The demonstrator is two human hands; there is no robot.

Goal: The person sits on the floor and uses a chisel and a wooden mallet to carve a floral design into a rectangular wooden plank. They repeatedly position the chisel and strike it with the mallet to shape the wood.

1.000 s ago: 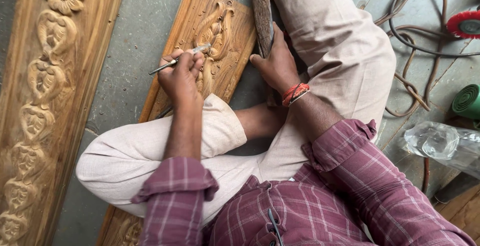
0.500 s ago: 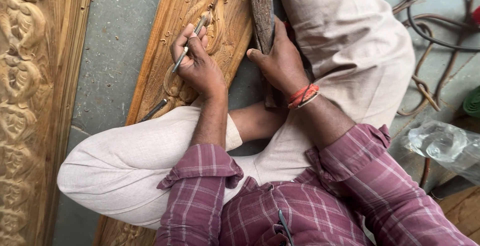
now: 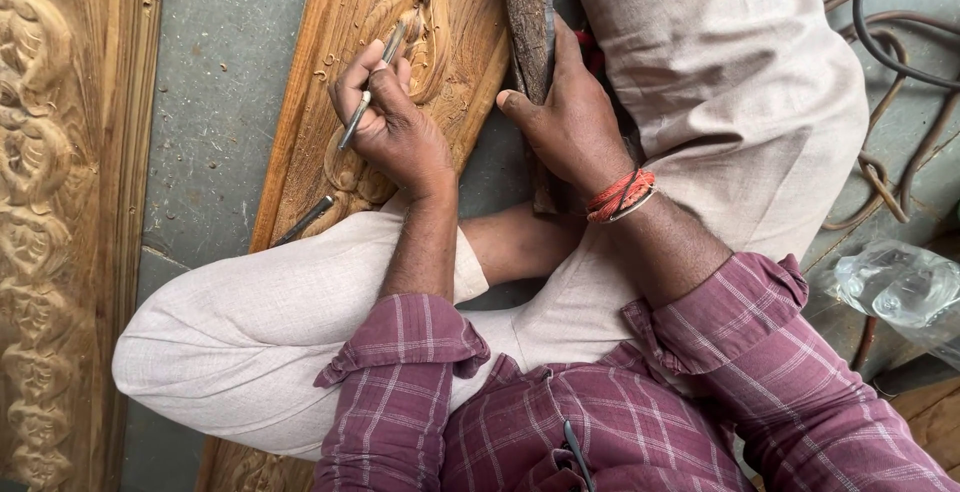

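I sit cross-legged on the floor over a carved wooden board (image 3: 320, 122). My left hand (image 3: 395, 127) grips a thin metal chisel (image 3: 372, 87), its tip set on the leaf-shaped relief near the board's top. My right hand (image 3: 570, 122), with red thread bands at the wrist, is wrapped around a dark wooden mallet (image 3: 528, 22) that lies along the board's right edge. A second metal tool (image 3: 303, 220) rests on the board beside my left knee.
A long carved floral panel (image 3: 60, 202) runs down the left side on the grey concrete floor (image 3: 205, 102). Dark cables (image 3: 895, 62) loop at the upper right. A crumpled clear plastic bottle (image 3: 900, 287) lies at the right, by my elbow.
My left hand turned the chisel from lying sideways in the air to pointing up the board and set its tip on the carving. My right hand kept hold of the mallet.
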